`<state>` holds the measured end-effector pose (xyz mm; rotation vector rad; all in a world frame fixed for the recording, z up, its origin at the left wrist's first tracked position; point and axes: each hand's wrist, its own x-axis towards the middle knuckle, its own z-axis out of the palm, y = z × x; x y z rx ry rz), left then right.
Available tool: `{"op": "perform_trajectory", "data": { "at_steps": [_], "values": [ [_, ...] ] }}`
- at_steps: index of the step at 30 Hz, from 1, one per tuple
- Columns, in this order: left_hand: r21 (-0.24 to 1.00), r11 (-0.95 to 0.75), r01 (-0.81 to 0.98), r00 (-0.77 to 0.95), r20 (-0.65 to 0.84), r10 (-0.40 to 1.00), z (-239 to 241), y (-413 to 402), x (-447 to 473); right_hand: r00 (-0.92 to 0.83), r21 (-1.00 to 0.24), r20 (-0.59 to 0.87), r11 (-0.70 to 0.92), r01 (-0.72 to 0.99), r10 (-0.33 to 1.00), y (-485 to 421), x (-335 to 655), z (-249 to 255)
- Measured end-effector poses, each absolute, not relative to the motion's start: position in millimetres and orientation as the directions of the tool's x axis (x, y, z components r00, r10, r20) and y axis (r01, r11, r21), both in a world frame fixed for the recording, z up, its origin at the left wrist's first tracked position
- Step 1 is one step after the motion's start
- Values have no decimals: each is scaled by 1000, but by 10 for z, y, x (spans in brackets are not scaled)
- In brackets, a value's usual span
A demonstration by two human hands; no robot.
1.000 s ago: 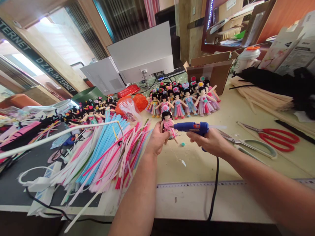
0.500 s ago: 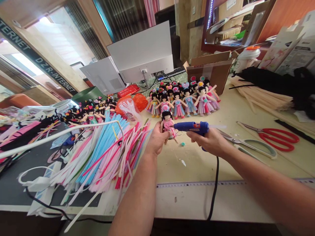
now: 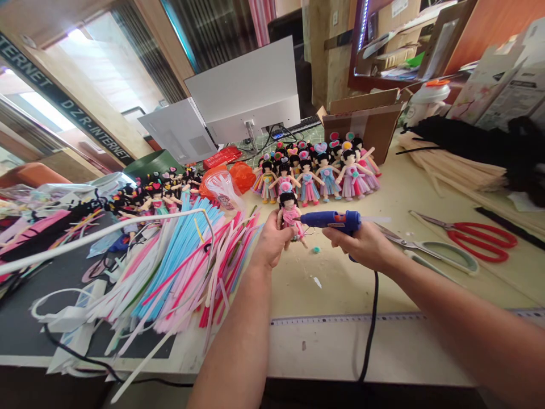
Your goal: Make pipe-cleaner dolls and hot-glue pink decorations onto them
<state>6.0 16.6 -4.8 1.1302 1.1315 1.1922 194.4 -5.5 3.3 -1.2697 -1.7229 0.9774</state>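
Note:
My left hand (image 3: 275, 240) is closed around a small pipe-cleaner doll (image 3: 290, 213) in a pink dress with black hair, held upright above the table. A blue hot glue gun (image 3: 332, 220) is in my right hand (image 3: 367, 244), its handle mostly hidden by my fingers. The gun points left, and its nozzle meets the front of the doll's dress. A clear glue stick (image 3: 377, 219) sticks out of the gun's back end. Just below the doll, a small teal pompom-like piece (image 3: 316, 250) lies on the table.
Several finished dolls (image 3: 309, 176) stand behind my hands, before a cardboard box (image 3: 361, 128). Coloured pipe cleaners (image 3: 183, 267) are heaped at left. Red-handled scissors (image 3: 481, 238) and pale-handled scissors (image 3: 443, 253) lie at right. The gun's black cord (image 3: 369, 329) runs over the front edge.

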Motion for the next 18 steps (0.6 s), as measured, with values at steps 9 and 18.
{"op": "perform_trajectory", "data": {
  "at_steps": [9, 18],
  "values": [
    [994, 54, -90, 36, -51, 998, -39, 165, 66, -180, -895, 131, 194, 401, 975, -45, 1946, 7],
    [993, 40, -113, 34, -36, 999, -41, 166, 66, -205, -896, 122, 197, 397, 971, -41, 1949, -1]
  ]
}}
